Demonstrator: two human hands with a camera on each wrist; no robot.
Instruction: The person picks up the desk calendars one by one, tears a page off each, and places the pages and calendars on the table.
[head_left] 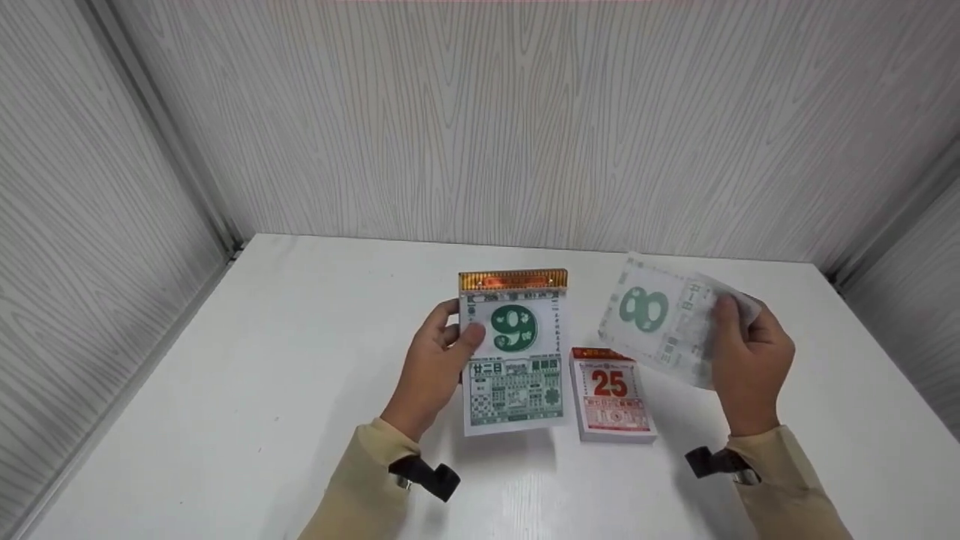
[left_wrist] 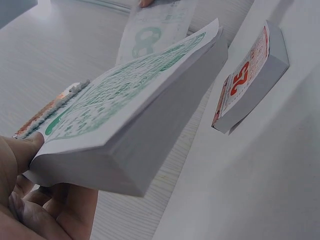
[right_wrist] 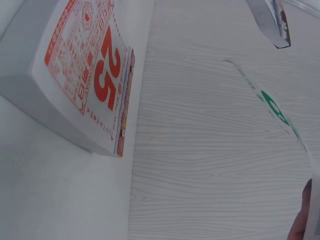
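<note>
Green calendar pad [head_left: 514, 352], top page 9, is held above the tabletop [head_left: 262, 360] by the left hand [head_left: 435, 367], thumb curled over its edge. Torn page 8 [head_left: 660, 319] is pinched at 3 o'clock by the right hand [head_left: 750, 360]. Red pad 25 [head_left: 611, 394] lies between. Tear-off step judged complete; setting the loose page down seems next.

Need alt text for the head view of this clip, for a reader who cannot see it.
A person's left hand holds up a thick tear-off calendar pad showing a green 9, while the right hand pinches a loose sheet printed with a green 8. A smaller pad showing a red 25 lies between them on the white table.
</note>
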